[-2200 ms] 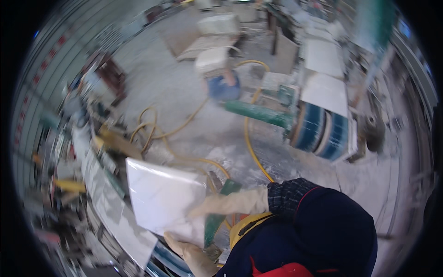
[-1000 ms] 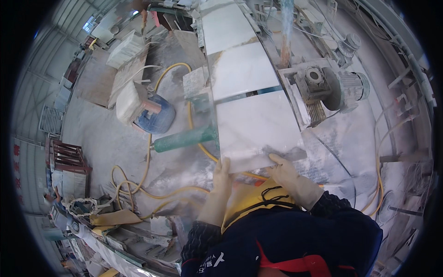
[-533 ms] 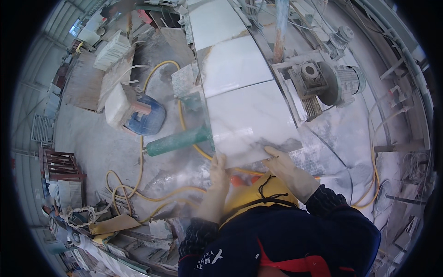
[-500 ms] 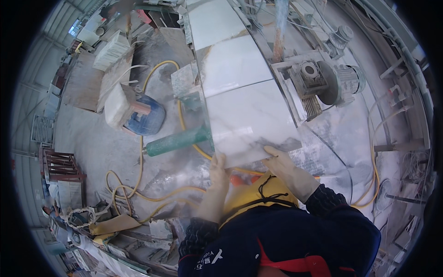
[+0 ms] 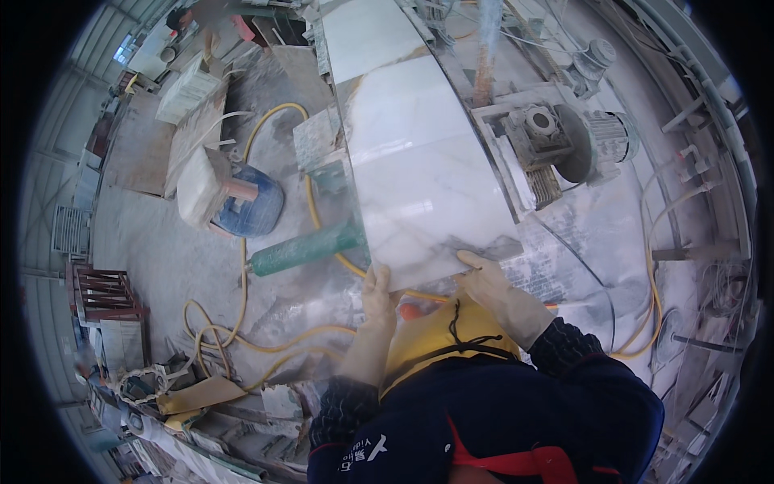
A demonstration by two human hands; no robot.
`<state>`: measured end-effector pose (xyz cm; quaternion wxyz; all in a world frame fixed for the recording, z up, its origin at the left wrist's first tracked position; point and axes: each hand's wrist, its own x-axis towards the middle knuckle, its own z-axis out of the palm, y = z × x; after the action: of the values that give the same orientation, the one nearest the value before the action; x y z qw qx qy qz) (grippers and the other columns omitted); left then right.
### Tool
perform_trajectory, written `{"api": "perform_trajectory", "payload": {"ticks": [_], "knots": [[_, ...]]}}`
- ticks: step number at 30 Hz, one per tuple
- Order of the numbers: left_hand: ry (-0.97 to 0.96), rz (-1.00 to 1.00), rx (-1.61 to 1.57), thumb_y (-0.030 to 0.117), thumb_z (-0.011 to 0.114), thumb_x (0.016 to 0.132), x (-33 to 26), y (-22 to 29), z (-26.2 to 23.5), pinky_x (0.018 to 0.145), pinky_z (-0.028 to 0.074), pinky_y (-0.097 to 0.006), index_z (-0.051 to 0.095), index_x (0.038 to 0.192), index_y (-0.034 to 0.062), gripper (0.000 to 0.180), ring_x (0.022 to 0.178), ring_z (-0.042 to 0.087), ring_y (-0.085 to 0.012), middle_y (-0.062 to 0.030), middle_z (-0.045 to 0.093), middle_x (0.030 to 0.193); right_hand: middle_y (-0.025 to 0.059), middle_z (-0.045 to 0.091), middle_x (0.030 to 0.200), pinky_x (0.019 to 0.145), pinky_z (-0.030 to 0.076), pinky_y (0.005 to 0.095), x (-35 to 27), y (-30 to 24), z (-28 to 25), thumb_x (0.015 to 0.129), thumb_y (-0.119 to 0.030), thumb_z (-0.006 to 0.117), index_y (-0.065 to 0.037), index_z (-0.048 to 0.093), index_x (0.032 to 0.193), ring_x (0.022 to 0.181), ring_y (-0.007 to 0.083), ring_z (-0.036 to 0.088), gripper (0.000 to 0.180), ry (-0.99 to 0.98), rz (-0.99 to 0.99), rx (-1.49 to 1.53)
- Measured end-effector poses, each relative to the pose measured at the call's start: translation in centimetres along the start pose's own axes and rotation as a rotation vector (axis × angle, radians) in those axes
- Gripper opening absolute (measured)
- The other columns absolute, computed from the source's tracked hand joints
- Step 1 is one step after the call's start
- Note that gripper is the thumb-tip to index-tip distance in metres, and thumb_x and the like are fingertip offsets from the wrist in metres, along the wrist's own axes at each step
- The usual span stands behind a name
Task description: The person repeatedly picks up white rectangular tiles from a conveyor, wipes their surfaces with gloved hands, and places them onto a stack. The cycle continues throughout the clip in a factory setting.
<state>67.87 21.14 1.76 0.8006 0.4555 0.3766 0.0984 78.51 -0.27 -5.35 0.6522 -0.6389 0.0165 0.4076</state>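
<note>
A polished white marble slab with grey veins lies at the near end of a line of slabs on a long machine bed. My left hand, in a cream rubber glove, holds its near left corner, thumb up by the edge. My right hand, gloved alike, grips the near edge further right, with the thumb on top and the other fingers hidden beneath. Beyond it a second marble slab meets it along a faint seam. My yellow apron is close behind the near edge.
A green roller juts out left of the bed. Yellow hose loops over the dusty floor. Left stands a blue drum; right, a motor with gearbox. Another person bends at the far left.
The dark gap between the near slab and the one beyond has narrowed to a faint line. Both hands keep their hold on the near edge. The far person has come more into view.
</note>
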Motion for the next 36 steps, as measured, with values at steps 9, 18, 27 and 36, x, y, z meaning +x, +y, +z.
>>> {"api": "perform_trajectory", "payload": {"ticks": [9, 18, 27, 36], "knots": [[-0.016, -0.052, -0.085, 0.026, 0.062, 0.1, 1.5, -0.7, -0.4, 0.1, 0.051, -0.05, 0.046, 0.145, 0.0071, 0.051, 0.126, 0.055, -0.0294, -0.0118, 0.055, 0.137, 0.0103, 0.071, 0.094, 0.075, 0.053, 0.0266, 0.1, -1.7, 0.3, 0.097, -0.018, 0.063, -0.003, 0.063, 0.124, 0.085, 0.0168, 0.066, 0.031, -0.064, 0.185, 0.416], [-0.007, -0.057, -0.065, 0.025, 0.058, 0.102, 2.3, -1.1, -0.1, 0.098, 0.052, -0.05, 0.047, 0.141, 0.0085, 0.043, 0.125, 0.056, -0.028, -0.0107, 0.057, 0.134, 0.0073, 0.07, 0.094, 0.08, 0.052, 0.028, -2.6, -6.7, 1.2, 0.091, -0.011, 0.063, -0.011, 0.065, 0.121, 0.087, 0.018, 0.065, 0.031, 0.086, -0.088, -0.485], [0.103, -0.027, 0.047, 0.023, 0.054, 0.104, 4.5, -3.7, -0.8, 0.085, 0.057, -0.036, 0.052, 0.137, 0.0085, 0.036, 0.11, 0.063, -0.0194, -0.0076, 0.063, 0.122, 0.0087, 0.06, 0.135, 0.109, 0.041, 0.0266, -0.9, -5.1, 0.2, 0.103, -0.022, 0.052, -0.009, 0.05, 0.143, 0.129, 0.0185, 0.051, 0.042, -0.018, -0.141, -0.582], [-0.098, -0.096, -0.128, 0.026, 0.066, 0.098, 5.3, -3.0, -2.9, 0.094, 0.052, -0.037, 0.054, 0.138, 0.0119, 0.044, 0.112, 0.062, -0.0203, -0.0039, 0.063, 0.124, -0.003, 0.051, 0.15, 0.113, 0.039, 0.0247, 4.6, 0.5, -2.4, 0.105, -0.016, 0.045, -0.016, 0.049, 0.146, 0.138, 0.0101, 0.045, 0.042, -0.267, -0.274, -0.418]]}}
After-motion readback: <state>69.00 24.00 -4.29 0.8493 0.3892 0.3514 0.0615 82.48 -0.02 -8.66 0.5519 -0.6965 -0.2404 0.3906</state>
